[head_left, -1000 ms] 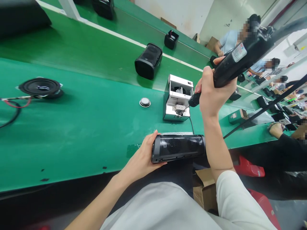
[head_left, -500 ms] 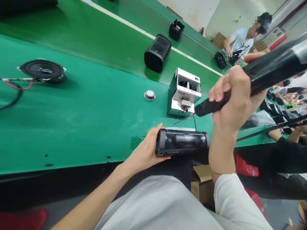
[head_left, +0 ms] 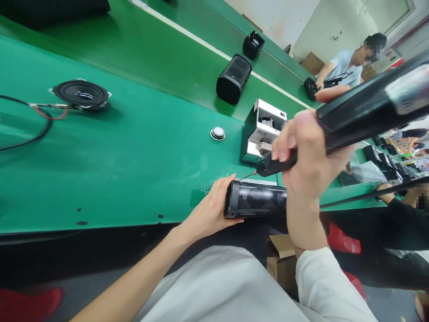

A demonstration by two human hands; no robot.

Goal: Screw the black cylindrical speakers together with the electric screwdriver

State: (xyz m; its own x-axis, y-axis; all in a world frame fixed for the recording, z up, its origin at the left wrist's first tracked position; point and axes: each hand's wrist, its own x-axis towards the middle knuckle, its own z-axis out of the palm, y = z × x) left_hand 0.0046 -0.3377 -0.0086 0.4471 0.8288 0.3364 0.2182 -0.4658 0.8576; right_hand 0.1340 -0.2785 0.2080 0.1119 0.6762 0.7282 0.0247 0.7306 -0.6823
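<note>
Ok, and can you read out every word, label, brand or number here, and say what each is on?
I can't read any text reliably.
Machine: dark lettering on its white front, too small and blurred to read.
Black driver tool in the right hand: a pale label, too blurred to read.
Black speaker in the left hand: no lettering I can make out.

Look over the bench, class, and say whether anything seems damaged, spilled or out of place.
Dark spots mark the green work surface near its front edge, left of the held speaker. They look odd against the green; whether they are worn holes or stains, I cannot tell.
</note>
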